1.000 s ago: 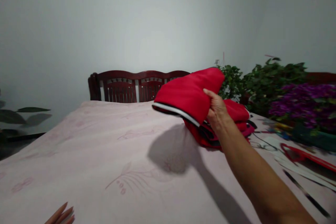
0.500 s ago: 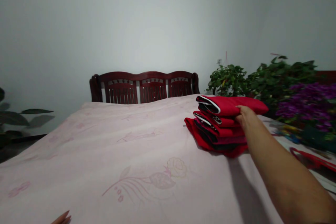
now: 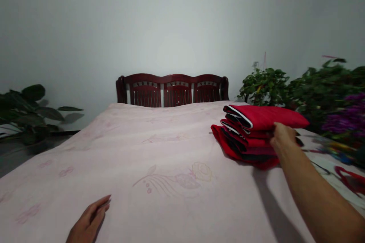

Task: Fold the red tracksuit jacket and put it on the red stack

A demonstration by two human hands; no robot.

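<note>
A stack of folded red garments (image 3: 251, 146) rests on the right side of the pale pink bedspread (image 3: 171, 152). Some of its layers are black or dark pink. The topmost folded red garment (image 3: 273, 117) has white piping along its folded edge. My right hand (image 3: 282, 136) is closed at the near right side of the stack, its thumb against the lower edge of this top piece; the other fingers are mostly hidden. Low on the left, my left hand (image 3: 89, 220) is above the bedspread, fingers stretched forward and holding nothing visible.
A dark wooden slatted backrest (image 3: 176, 89) stands behind the bedspread. Leafy plants (image 3: 264, 85) and purple flowers (image 3: 346, 117) crowd the right side, with a red strap-like item (image 3: 352, 180) below them. Another plant (image 3: 31, 115) stands at the left.
The view has turned left, so the scene sits further right. My left hand has come further into view from the bottom edge. My right hand stays at the garment stack.
</note>
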